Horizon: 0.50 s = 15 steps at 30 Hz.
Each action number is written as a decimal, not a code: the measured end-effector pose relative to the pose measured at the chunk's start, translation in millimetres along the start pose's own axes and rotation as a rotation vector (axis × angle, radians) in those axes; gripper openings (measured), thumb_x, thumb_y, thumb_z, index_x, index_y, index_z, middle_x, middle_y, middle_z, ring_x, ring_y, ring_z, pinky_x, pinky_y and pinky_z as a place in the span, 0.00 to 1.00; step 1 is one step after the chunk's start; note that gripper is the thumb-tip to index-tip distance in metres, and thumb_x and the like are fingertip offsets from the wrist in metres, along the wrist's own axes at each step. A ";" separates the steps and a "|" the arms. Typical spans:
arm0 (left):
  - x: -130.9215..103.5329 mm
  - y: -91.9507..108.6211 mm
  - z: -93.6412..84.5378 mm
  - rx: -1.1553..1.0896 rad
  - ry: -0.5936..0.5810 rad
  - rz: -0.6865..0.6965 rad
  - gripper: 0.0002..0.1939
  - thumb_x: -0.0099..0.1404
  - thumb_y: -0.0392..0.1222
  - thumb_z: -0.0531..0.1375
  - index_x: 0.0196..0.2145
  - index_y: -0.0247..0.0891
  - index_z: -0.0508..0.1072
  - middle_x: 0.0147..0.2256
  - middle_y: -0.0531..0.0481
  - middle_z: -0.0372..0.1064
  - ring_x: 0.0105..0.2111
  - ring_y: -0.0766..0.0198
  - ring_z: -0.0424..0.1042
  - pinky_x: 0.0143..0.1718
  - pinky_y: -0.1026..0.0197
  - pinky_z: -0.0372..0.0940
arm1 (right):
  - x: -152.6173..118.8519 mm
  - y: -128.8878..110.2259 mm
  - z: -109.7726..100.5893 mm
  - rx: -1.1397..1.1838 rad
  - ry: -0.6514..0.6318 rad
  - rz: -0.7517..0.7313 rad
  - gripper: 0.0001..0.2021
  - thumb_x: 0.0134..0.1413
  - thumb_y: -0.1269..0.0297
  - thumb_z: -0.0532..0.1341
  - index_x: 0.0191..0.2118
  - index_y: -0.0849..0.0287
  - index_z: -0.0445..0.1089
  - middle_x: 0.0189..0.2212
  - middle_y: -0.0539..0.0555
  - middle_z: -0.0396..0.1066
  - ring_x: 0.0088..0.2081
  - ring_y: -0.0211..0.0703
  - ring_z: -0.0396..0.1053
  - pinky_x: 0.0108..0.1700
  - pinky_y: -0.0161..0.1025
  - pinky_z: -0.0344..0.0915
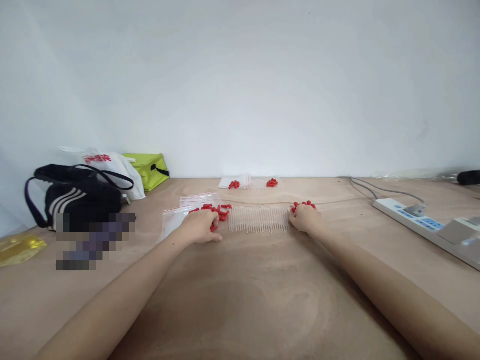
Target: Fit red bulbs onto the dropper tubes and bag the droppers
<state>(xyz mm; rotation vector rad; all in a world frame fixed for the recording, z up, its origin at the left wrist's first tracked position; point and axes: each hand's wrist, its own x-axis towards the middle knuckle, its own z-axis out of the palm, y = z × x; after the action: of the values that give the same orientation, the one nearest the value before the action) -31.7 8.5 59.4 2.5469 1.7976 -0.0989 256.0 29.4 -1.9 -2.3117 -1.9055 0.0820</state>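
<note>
A tight row of thin, pale sticks that look like cotton swabs point(259, 220) lies side by side in the middle of the table. My left hand point(200, 228) rests at the left of the row, over a pile of small red pieces point(222, 215); its thumb stands apart from the bent fingers. At the row's right end is my right hand point(305, 220), fingers drawn together by the last sticks. Its fingertips are partly hidden, so whatever they hold cannot be made out. More red pieces point(309, 204) show just behind that hand.
Clear zip bags point(172, 222) lie beside my left hand. Farther back, two small bags point(243, 181) have red pieces on them. At left are a black bag point(82, 200), a white plastic bag point(125, 170) and a green box bag point(148, 172). A power strip point(397, 212) with cables lies right.
</note>
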 end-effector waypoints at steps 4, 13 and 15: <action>2.9 -11.5 -2.7 -0.037 0.002 -0.054 0.12 0.45 0.48 0.61 0.25 0.40 0.65 0.27 0.53 0.68 0.27 0.62 0.66 0.22 0.66 0.50 | -2.3 -7.8 4.7 -0.048 0.038 0.011 0.16 0.48 0.69 0.51 0.43 0.65 0.67 0.43 0.66 0.65 0.53 0.53 0.54 0.50 0.47 0.51; 5.4 -4.6 8.1 -0.046 0.062 -0.148 0.06 0.46 0.43 0.60 0.17 0.40 0.68 0.21 0.53 0.68 0.24 0.62 0.67 0.21 0.65 0.51 | -12.5 -7.5 -4.1 -0.014 0.128 -0.043 0.11 0.50 0.67 0.50 0.35 0.65 0.67 0.36 0.67 0.68 0.44 0.54 0.63 0.42 0.46 0.57; 5.6 -0.3 10.1 -0.022 0.085 -0.173 0.05 0.46 0.41 0.60 0.17 0.40 0.68 0.21 0.52 0.68 0.25 0.60 0.68 0.22 0.65 0.52 | -19.6 -10.6 -3.4 0.018 0.203 -0.098 0.12 0.52 0.66 0.48 0.35 0.66 0.65 0.33 0.66 0.68 0.40 0.53 0.66 0.40 0.45 0.58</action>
<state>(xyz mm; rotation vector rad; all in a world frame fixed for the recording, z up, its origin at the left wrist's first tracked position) -30.5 13.3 49.0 2.4111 2.0346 0.0268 242.4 11.9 2.1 -2.1195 -1.9024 -0.1403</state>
